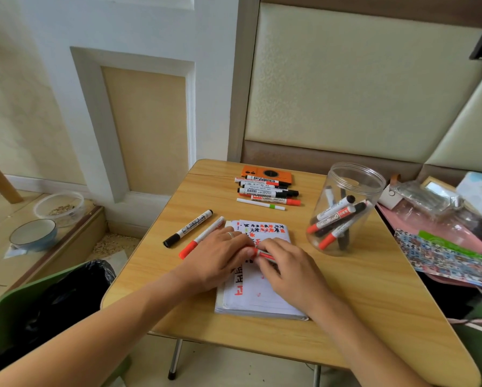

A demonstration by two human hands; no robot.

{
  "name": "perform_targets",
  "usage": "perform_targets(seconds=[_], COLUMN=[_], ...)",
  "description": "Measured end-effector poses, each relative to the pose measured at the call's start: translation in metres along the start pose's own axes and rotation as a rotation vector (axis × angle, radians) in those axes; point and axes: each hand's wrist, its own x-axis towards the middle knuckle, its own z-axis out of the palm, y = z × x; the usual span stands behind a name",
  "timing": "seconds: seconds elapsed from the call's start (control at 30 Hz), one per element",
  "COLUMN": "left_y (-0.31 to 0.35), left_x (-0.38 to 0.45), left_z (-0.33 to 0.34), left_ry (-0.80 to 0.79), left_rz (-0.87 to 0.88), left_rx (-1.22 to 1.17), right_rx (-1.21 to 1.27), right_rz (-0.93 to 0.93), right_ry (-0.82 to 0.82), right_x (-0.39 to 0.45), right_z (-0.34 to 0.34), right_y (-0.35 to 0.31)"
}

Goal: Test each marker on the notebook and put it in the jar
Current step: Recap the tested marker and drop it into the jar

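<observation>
Both hands are meeting over the open notebook (255, 291); the left hand (220, 255) and right hand (287, 263) are each pinching one red marker (263, 255) between them; right of the grip, the clear jar (346, 208) is holding several capped markers (335, 216); left of it, two loose markers (188, 228) are lying on the table (373, 303).

A notebook (258, 289) is placed near the table's (373, 317) front edge. A jar (346, 208) holding markers (335, 219) is set to its right, two loose markers (195, 231) to its left, a marker row (267, 191) near the back edge.
</observation>
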Motion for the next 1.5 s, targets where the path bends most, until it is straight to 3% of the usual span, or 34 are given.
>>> perform_targets(seconds=[0.27,0.63,0.93,1.1,1.23,1.33,1.43,1.5], left_y=[-0.003,0.000,0.001,-0.014,-0.025,-0.023,-0.019,-0.015], left_x=[-0.002,-0.009,-0.015,-0.024,-0.029,-0.028,-0.027,-0.027], left_z=[0.002,0.006,-0.003,-0.013,-0.005,-0.002,-0.005,-0.007], left_ry=[0.121,0.218,0.225,0.412,0.250,0.229,0.237,0.157], left_rz=[-0.056,-0.061,-0.087,-0.224,-0.358,-0.378,-0.331,-0.242], left_rx=[-0.079,-0.113,-0.027,0.150,0.335,0.436,0.398,0.309], right_rx=[-0.101,-0.121,-0.106,-0.083,-0.131,-0.112,-0.026,0.076], right_rz=[-0.070,-0.103,-0.035,0.004,0.010,0.014,0.047,0.085], right_ry=[0.075,0.055,0.064,0.054,0.044,0.039,0.056,0.075], right_x=[0.000,0.002,0.003,0.000,-0.001,0.000,0.001,0.001], right_z=[0.013,0.014,0.015,0.014,0.017,0.016,0.014,0.013], right_y=[-0.010,-0.013,-0.014,-0.014,-0.013,-0.014,-0.013,-0.014])
